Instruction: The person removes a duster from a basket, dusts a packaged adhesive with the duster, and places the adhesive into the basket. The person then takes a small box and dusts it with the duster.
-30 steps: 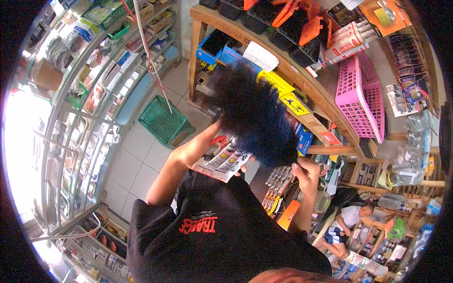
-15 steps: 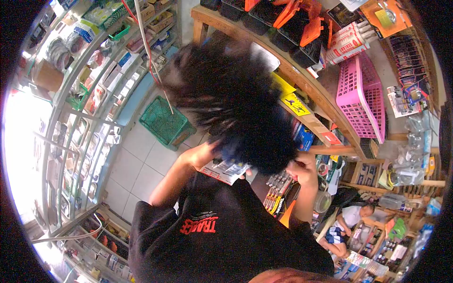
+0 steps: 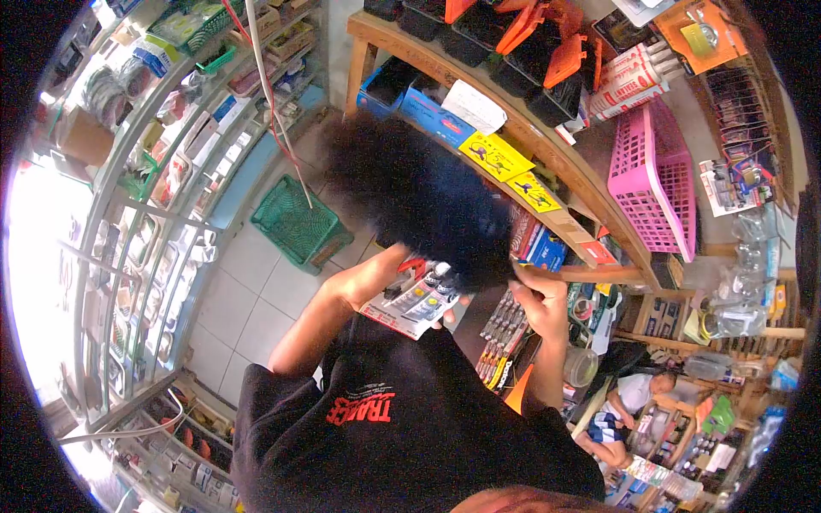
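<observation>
My left hand [image 3: 372,278] grips a printed card pack [image 3: 415,312] in front of my black shirt. Clear blisters with dark and yellow parts show on the card, and a red piece lies at its upper edge. Fingertips peek out past the card's right side. A black, fluffy duster [image 3: 428,192], blurred by motion, hangs over the far end of the pack and hides part of it. Beside its lower right end, my right hand [image 3: 543,308] is closed around it; the handle itself is hidden.
A wooden shelf [image 3: 547,124] holds black bins with orange lids, sealant tubes [image 3: 629,81] and a pink basket [image 3: 654,184]. On the tiled floor sits a green basket [image 3: 299,222]. Racks of goods line the left. Another person [image 3: 629,410] sits at lower right.
The duster has swept lower and a little left, uncovering yellow signs and a blue box on the shelf. More of the card pack shows. My right hand has shifted slightly left.
</observation>
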{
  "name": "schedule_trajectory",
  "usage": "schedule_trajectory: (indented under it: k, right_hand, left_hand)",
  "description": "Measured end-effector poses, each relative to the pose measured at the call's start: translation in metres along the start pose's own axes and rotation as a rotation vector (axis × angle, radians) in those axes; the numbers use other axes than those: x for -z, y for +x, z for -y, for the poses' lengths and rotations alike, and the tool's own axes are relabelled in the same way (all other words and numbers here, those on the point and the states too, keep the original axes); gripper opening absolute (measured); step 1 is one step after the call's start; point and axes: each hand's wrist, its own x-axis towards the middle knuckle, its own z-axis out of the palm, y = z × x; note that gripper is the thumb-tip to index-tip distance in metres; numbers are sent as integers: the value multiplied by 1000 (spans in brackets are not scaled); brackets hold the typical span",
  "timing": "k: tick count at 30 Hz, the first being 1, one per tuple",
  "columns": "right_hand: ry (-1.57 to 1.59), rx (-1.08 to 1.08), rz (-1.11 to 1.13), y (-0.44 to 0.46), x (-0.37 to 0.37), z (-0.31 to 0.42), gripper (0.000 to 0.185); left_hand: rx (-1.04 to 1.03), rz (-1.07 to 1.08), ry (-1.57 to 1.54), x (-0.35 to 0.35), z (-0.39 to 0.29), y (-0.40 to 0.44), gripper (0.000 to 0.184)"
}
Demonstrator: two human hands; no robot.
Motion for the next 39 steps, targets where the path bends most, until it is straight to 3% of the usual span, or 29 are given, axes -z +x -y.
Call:
schedule_trajectory:
  k: [2, 3, 4, 6, 8, 10, 12, 13, 15, 18, 22, 23, 26, 27, 29, 30, 32, 33, 35, 38, 39]
  right_hand:
    - [-4, 35, 27, 1, 0, 1, 24]
    - [-6, 28, -28, 0, -2, 1, 24]
    - [-9, 20, -83, 0, -6, 0, 25]
    - [-23, 38, -79, 0, -5, -1, 25]
    - [-38, 89, 36, -1, 1, -1, 25]
    - [-19, 2, -51, -5, -2, -1, 24]
    - [-28, -61, -45, -8, 2, -9, 18]
    - [2, -51, -41, -8, 1, -8, 12]
    - [66, -36, -36, -10, -1, -5, 3]
    - [2, -22, -34, -15, 3, -23, 10]
    - [112, -106, -4, -23, 6, -23, 5]
    - [85, -97, -24, -25, 6, -28, 6]
    - [45, -62, 50, -30, 12, -30, 8]
    - [39, -50, 94, -30, 12, -27, 9]
    - [74, -99, -75, -31, 4, -16, 18]
    - [91, -125, -158, -32, 0, -12, 25]
    - [68, -117, -73, -36, 5, -18, 26]
    - [88, -132, -37, -38, 6, -19, 26]
    - [129, -158, -58, -42, 3, -21, 28]
    - [60, -166, -3, -40, 1, -5, 29]
    - [114, -191, 61, -43, 2, -7, 30]
  left_hand:
    - [20, -26, 204, 12, 6, 2, 75]
    - [-83, -13, -23, 10, 8, 1, 75]
    - [29, -54, -9, 3, -3, -2, 74]
    - [-20, -46, -69, 8, 3, 0, 76]
    - [-52, -158, 221, 14, 9, -4, 66]
    - [-101, -88, -111, 6, 2, -7, 56]
    - [-45, -12, -112, -1, -10, -8, 56]
    - [-125, -215, 132, -9, -13, -12, 60]
    - [-295, -357, 378, 5, -4, -8, 67]
    - [-118, 37, -152, 2, -11, -9, 67]
    - [-145, -32, -66, 5, -10, -13, 76]
    - [-142, -26, -202, 1, -9, -14, 76]
    - [-80, 85, -113, 10, -15, -20, 73]
    - [-240, -90, 17, 15, -13, -16, 72]
    - [-253, -248, 74, 17, -6, -19, 85]
    - [-170, -229, 41, -6, -20, -22, 82]
    - [-126, 37, -107, 7, -19, -20, 76]
    - [-221, -90, -344, 7, -17, -23, 71]
    - [-316, -434, 5, -21, -22, -29, 65]
    - [-142, 69, -90, 14, -21, -29, 71]
    - [-121, 144, -169, 11, -20, -31, 71]
